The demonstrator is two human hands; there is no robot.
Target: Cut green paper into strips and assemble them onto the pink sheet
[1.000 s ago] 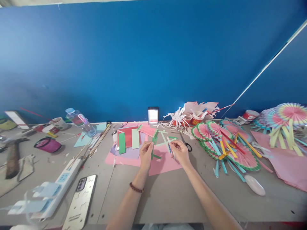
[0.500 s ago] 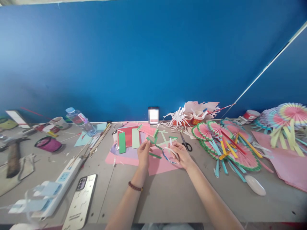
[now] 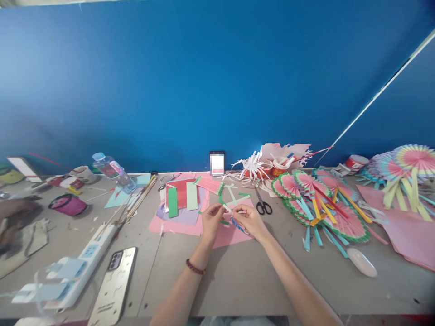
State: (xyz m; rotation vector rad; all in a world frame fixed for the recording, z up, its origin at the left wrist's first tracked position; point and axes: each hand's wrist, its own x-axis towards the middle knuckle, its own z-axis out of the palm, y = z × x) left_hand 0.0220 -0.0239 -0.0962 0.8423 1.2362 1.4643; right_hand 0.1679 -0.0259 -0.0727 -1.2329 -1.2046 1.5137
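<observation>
My left hand point(image 3: 212, 221) is closed in a pinch on what looks like a green paper strip, mostly hidden by its fingers. Close beside it, my right hand point(image 3: 250, 220) grips a roll of tape point(image 3: 240, 226), its ring partly covered by the palm. A short white tape end point(image 3: 227, 208) spans the gap between both sets of fingertips. Beneath the hands lies pink paper point(image 3: 227, 238), with light green strips point(image 3: 232, 194) just beyond. A pink pleated paper piece with green edges point(image 3: 210, 184) rests behind my left hand.
Black-handled scissors point(image 3: 264, 207) lie right of my hands, near folded paper fans point(image 3: 346, 219). Left are a phone point(image 3: 113, 285), a power strip point(image 3: 86, 260), wooden sticks point(image 3: 142, 197) and a bottle point(image 3: 117, 172). Another person's blurred hand point(image 3: 15, 219) is at far left.
My hands have come together, and the white tape end has moved left to my left fingertips. The tape roll has turned and is more covered. Another person's hand now covers the hammer.
</observation>
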